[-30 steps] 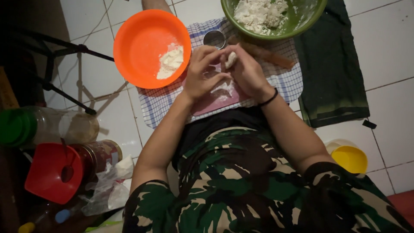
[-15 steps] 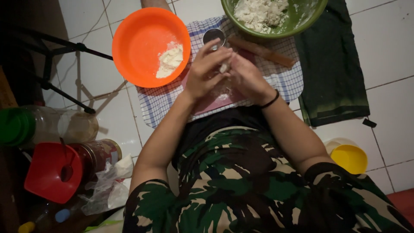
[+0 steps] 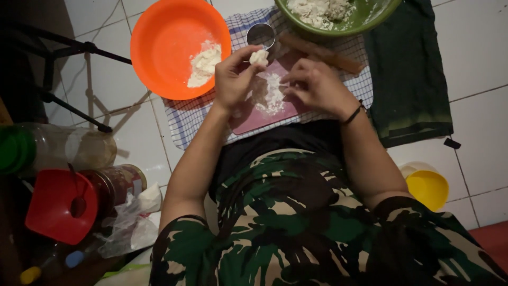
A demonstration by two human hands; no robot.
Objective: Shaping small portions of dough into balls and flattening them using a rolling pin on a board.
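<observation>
Since the earlier frame the hands have been drawn apart: the left hand (image 3: 233, 79) has been lifted toward the orange bowl, and the right hand (image 3: 317, 85) has been lowered onto the pink board.

The floor (image 3: 476, 69) is of pale tiles, dimly lit. A dark green towel (image 3: 407, 79) is spread at the right, and a checked cloth (image 3: 185, 119) is laid under the work. The orange bowl (image 3: 174, 45), with a heap of white flour at one side, is set on the cloth's left corner; a green bowl (image 3: 370, 16) of crumbly dough is seen at the top edge. The pink board (image 3: 254, 119), dusted with flour, lies between the hands, with a wooden rolling pin (image 3: 323, 53) beyond it and a round metal cutter (image 3: 261, 35) just beside the orange bowl.

A small lump of dough (image 3: 259, 56) is pinched between the thumb and fingertips of the left hand, above the board. It is judged to be light, soft and easily dented, somewhat sticky unless floured, and best taken gently by its sides. The right hand is loosely curled, fingertips touching the floured board, with nothing seen to be gripped.

A yellow cup (image 3: 427, 188) stands at the right; jars and a red funnel (image 3: 55, 204) are crowded at the left.
</observation>
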